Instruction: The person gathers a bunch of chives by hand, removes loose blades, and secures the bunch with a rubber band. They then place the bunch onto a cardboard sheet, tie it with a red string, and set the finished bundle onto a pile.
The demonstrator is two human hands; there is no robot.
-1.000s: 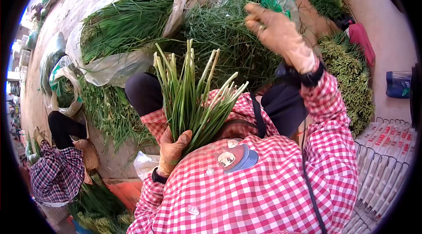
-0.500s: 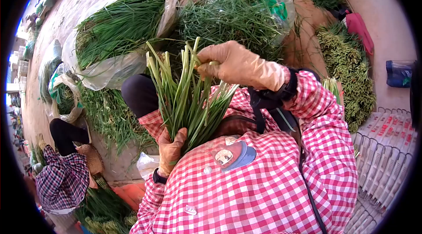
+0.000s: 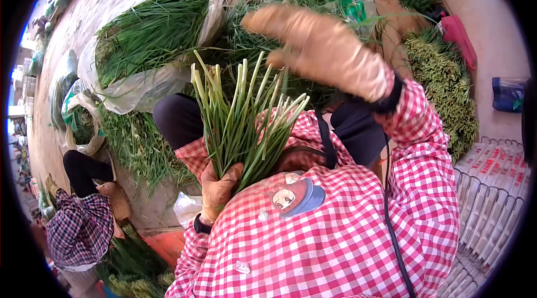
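Observation:
My left hand [image 3: 218, 189], in a tan glove, is closed around the lower part of a bunch of chive stalks [image 3: 240, 124], held upright against my chest with the pale cut ends up. My right hand [image 3: 319, 46], gloved too and smeared by motion, is above and to the right of the bunch. Its fingers are stretched out with the thumb apart, and I see nothing in them. A thin green strand shows just beyond this hand. Behind it lies a loose heap of green trimmings [image 3: 251, 15].
Long green stalks [image 3: 151, 32] fill an open clear plastic bag [image 3: 134, 96] ahead left. Bundles with bud-like ends [image 3: 442, 91] lie at right, near white crates [image 3: 486, 203]. Another person [image 3: 81, 225] sits at lower left. More loose greens [image 3: 140, 147] cover the floor.
My right hand has left the stalk tops, moving up and right, its pinching fingers now stretched out. My left hand still holds the bunch in nearly the same place.

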